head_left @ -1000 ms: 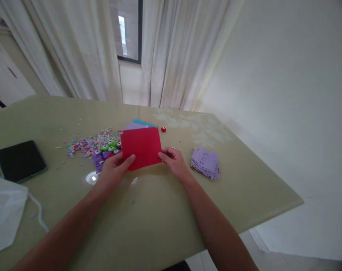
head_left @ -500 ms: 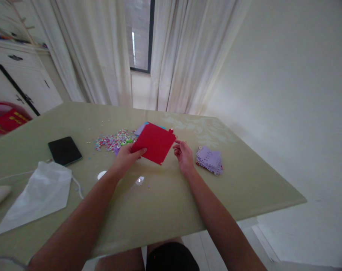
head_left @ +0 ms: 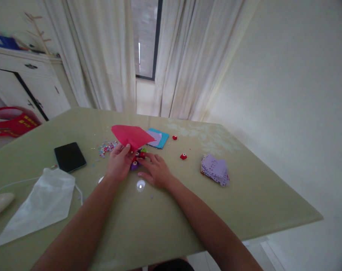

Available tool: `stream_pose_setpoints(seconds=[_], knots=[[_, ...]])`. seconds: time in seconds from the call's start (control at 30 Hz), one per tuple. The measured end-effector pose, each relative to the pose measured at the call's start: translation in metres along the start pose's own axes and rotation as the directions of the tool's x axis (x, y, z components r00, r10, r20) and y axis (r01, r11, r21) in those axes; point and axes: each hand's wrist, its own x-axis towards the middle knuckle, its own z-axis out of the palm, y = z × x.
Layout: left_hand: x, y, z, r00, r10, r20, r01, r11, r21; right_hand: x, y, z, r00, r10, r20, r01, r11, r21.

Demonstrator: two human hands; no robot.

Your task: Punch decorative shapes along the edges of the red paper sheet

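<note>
Red paper (head_left: 133, 136) tilts above the left hand (head_left: 120, 162), which pinches its near edge. Fingers spread, the right hand (head_left: 155, 170) reaches to small googly-eyed figures (head_left: 134, 165) between both hands; contact is unclear.

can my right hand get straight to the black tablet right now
Probably not directly: the left hand, holding the red paper, seems to lie between the right hand and the black tablet.
</note>
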Motion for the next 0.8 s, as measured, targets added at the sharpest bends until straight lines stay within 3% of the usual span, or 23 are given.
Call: stream_pose_setpoints(seconds=[0.17,0.3,0.5,0.57,0.7,0.8], knots=[[-0.005,-0.007,0.001,0.988,-0.086,0.131,0.070,0.991,0.117,-0.025,-0.004,-0.009,0.990,0.143,0.019,-0.144,0.981,0.131],[-0.014,-0.011,0.006,0.983,-0.090,0.158,0.048,0.966,0.254,-0.044,-0.007,-0.017,0.965,0.260,0.025,-0.260,0.946,0.192],[-0.035,-0.010,0.013,0.983,-0.118,0.138,0.060,0.929,0.366,-0.042,-0.002,-0.024,0.917,0.395,0.061,-0.390,0.849,0.356],[-0.040,-0.012,0.016,0.987,-0.119,0.105,0.074,0.930,0.360,-0.042,0.002,-0.025,0.878,0.476,0.051,-0.429,0.735,0.525],[-0.041,-0.016,0.017,0.992,-0.112,0.052,0.088,0.936,0.340,-0.044,0.008,-0.027,0.758,0.641,0.119,-0.368,0.269,0.890],[-0.040,-0.018,0.011,0.997,-0.067,0.049,0.034,0.871,0.491,-0.044,0.009,-0.029,0.721,0.661,0.208,-0.276,-0.001,0.961]])
